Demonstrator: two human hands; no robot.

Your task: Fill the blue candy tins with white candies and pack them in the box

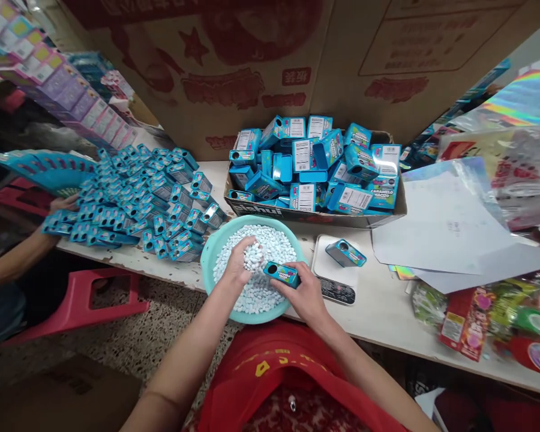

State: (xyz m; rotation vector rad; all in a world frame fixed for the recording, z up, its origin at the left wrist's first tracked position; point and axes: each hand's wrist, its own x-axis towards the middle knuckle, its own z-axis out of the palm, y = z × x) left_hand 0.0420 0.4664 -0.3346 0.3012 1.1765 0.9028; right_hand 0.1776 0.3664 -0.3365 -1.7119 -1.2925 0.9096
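A turquoise basin (208, 259) full of small white candies (261, 298) sits at the table's front edge. Over its left part, my left hand (239, 262) is cupped around some of the candies. My right hand (302, 289) holds a small blue tin (281, 274) above the basin's right side, its dark round opening facing up beside the left fingers. Just right of the basin, another blue tin (345, 253) rests on a white scale (337, 279).
Behind the basin stands a carton (252, 209) heaped with blue tins. Many blue tins (139, 192) crowd the table's left. Papers (445, 222) and plastic-wrapped goods (513, 318) lie right. Another person's arm (22, 261) reaches in at far left, near a red stool (85, 300).
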